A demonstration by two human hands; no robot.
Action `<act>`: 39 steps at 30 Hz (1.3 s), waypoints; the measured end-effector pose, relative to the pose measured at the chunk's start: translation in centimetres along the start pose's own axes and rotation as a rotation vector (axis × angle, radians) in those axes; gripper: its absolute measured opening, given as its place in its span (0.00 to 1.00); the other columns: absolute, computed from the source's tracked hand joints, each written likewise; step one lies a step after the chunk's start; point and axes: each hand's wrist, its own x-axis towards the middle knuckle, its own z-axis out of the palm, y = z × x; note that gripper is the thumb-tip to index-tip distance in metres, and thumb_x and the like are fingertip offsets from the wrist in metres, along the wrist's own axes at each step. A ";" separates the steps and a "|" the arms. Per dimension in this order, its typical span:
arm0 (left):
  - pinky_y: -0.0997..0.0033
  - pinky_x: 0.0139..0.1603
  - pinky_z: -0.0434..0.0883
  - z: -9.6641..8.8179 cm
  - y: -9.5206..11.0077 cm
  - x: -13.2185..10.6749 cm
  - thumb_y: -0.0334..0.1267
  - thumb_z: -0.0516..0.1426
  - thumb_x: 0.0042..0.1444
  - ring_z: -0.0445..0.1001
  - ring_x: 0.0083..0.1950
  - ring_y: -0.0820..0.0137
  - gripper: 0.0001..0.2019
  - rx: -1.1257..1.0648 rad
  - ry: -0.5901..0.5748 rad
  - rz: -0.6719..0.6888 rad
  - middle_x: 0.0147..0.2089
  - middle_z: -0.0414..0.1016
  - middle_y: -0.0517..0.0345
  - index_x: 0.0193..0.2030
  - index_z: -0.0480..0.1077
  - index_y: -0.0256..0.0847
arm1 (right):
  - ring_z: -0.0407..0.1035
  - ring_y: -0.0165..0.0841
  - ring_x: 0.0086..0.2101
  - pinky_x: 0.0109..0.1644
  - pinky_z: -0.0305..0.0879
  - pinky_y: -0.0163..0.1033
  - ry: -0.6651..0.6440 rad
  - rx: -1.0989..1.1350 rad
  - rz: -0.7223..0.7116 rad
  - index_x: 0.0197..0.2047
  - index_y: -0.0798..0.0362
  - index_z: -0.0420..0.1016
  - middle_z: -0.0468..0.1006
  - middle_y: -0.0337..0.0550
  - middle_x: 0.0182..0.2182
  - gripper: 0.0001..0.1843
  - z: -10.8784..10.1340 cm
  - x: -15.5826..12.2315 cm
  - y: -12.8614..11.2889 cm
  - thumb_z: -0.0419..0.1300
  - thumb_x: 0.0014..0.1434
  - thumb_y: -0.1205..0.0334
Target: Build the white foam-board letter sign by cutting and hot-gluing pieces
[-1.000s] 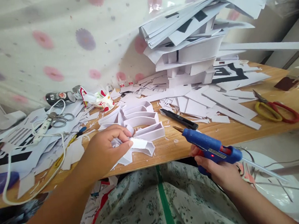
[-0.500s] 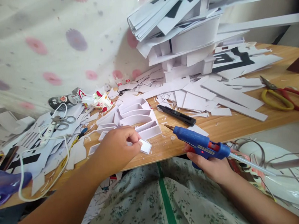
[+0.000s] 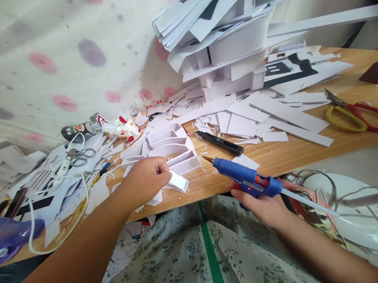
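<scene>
Head view: small white piece (image 3: 179, 184) pinched near the counter's (image 3: 274, 158) front edge

The piece sits at the left hand's (image 3: 148, 176) fingertips, thumb and fingers clamped on one end; whether it touches the wood cannot be told. A loose pinch could let it twist or slip toward the floral cloth (image 3: 184, 254) below the edge.

To its right, the right hand's fingers wrap the blue glue gun (image 3: 243, 175), red light lit, nozzle pointing leftward. If hot, the tip could burn the left fingers should the two meet, or drip on the wood.

Just behind, the white walled structure (image 3: 175, 149) might be knocked by a wrist. Beside it, the black cutter (image 3: 220, 143) could snag a careless reach.
</scene>
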 end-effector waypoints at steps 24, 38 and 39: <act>0.73 0.23 0.52 0.0 -0.3 -0.2 0.44 0.52 0.49 0.56 0.20 0.73 0.10 -0.049 0.029 0.032 0.16 0.57 0.66 0.22 0.61 0.42 | 0.71 0.35 0.25 0.31 0.71 0.39 0.011 -0.043 -0.039 0.24 0.50 0.70 0.76 0.39 0.23 0.06 0.1 -0.1 0.2 0.58 0.50 0.59; 0.72 0.25 0.54 -0.8 -0.8 -1.2 0.44 0.52 0.50 0.59 0.21 0.73 0.10 0.062 0.109 0.087 0.18 0.62 0.65 0.23 0.63 0.42 | 0.71 0.34 0.24 0.30 0.71 0.38 -0.010 -0.052 -0.041 0.25 0.49 0.71 0.76 0.39 0.24 0.07 0.6 -0.4 0.5 0.59 0.52 0.59; 0.72 0.25 0.54 -0.8 -0.8 -1.2 0.44 0.52 0.50 0.60 0.22 0.72 0.10 0.070 0.104 0.091 0.18 0.63 0.65 0.23 0.63 0.42 | 0.71 0.34 0.24 0.30 0.71 0.38 -0.009 -0.047 -0.046 0.25 0.49 0.71 0.76 0.39 0.24 0.06 0.6 -0.4 0.6 0.59 0.52 0.59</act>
